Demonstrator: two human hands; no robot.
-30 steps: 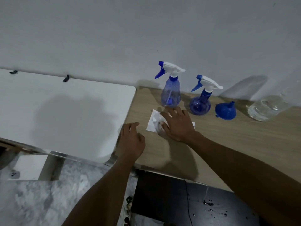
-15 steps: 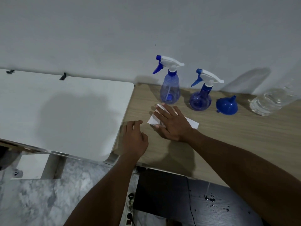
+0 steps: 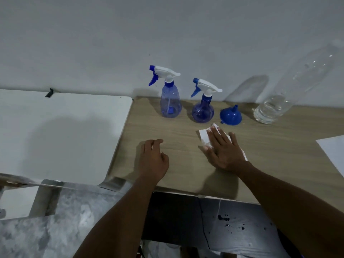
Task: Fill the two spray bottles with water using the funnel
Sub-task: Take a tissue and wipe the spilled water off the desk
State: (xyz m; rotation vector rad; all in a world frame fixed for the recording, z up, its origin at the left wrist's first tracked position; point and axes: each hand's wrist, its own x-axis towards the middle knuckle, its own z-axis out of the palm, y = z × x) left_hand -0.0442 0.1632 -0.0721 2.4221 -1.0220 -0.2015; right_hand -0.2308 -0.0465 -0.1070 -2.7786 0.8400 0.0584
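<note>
Two blue spray bottles stand against the wall on the wooden table [image 3: 270, 155]: a taller cone-shaped spray bottle [image 3: 170, 101] and a round spray bottle [image 3: 202, 110], both with white trigger heads on. A blue funnel [image 3: 230, 117] lies mouth-down right of them. A clear water bottle [image 3: 275, 107] holds some water at its bottom. My right hand [image 3: 223, 149] lies flat, pressing a white tissue [image 3: 204, 135] onto the table in front of the round bottle. My left hand [image 3: 153, 157] rests on the table near its left edge, fingers loosely curled, holding nothing.
A white table [image 3: 61, 131] adjoins on the left. A white sheet [image 3: 333, 151] lies at the right edge. Below the table's front edge is a dark floor panel [image 3: 232, 224] with water drops and a marble floor [image 3: 65, 220].
My right hand has slid the tissue rightward along the table, from in front of the tall bottle to in front of the round one. The left hand stays resting at the table's left.
</note>
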